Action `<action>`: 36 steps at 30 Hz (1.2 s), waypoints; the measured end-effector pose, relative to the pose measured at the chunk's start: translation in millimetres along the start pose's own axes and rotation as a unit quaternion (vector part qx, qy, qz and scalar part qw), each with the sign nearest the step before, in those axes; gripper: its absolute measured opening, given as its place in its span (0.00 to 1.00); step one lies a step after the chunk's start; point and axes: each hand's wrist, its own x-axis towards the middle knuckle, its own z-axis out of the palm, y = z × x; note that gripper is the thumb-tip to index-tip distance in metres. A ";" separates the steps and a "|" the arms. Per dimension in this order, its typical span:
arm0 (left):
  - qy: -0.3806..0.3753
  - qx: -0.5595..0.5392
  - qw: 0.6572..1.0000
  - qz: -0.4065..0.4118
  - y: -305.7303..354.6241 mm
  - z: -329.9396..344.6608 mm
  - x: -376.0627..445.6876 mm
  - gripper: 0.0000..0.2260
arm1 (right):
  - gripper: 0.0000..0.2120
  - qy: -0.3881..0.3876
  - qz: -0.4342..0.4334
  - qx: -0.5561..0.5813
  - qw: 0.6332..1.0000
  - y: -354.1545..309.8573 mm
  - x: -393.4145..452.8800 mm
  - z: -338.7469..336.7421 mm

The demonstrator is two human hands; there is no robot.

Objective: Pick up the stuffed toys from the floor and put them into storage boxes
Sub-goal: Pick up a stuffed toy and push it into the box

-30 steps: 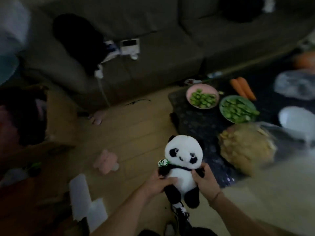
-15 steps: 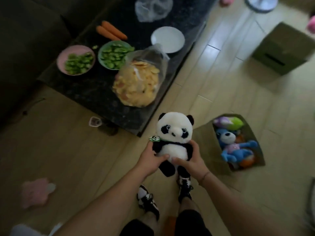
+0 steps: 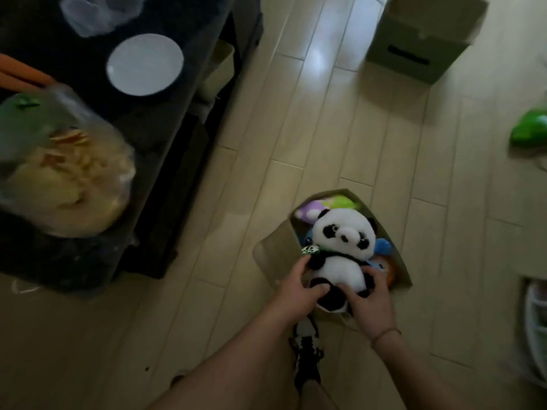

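A black and white stuffed panda (image 3: 340,247) with a small green tag at its neck is held upright over an open cardboard storage box (image 3: 273,253) on the wooden floor. My left hand (image 3: 299,291) grips its lower left side. My right hand (image 3: 370,303) grips its lower right side and leg. Inside the box, behind the panda, lie a purple and green stuffed toy (image 3: 322,207), a blue one (image 3: 383,247) and something orange. Much of the box's inside is hidden by the panda.
A low black table (image 3: 189,119) stands at the left with a white plate (image 3: 145,64), a clear bag of chips (image 3: 63,176) and carrots. A second cardboard box (image 3: 423,39) stands at the far right. A green toy (image 3: 529,128) lies at the right edge. My shoe (image 3: 306,353) is below.
I have turned and stepped to the right. The panda, held in both hands throughout, has moved from beside the table to right over the box of toys.
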 end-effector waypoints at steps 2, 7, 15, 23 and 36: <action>-0.016 0.005 1.000 -0.014 4.5 32.2 47.4 0.35 | 0.24 0.011 0.005 -0.032 0.999 23.3 49.6 -19.1; -0.049 0.195 0.979 -0.014 -11.9 85.8 136.2 0.30 | 0.26 0.006 0.029 -0.222 0.975 76.0 143.7 -43.6; -0.043 0.471 0.881 0.010 -51.0 117.8 190.8 0.36 | 0.31 -0.069 -0.080 -0.358 0.928 104.3 201.5 -35.4; -0.085 0.514 0.853 -0.041 -79.4 116.8 248.7 0.38 | 0.28 -0.184 -0.029 -0.450 0.873 152.3 257.2 1.1; -0.089 0.586 0.801 -0.086 -130.6 79.4 183.4 0.34 | 0.23 0.012 -0.319 -0.458 0.830 120.2 213.2 17.0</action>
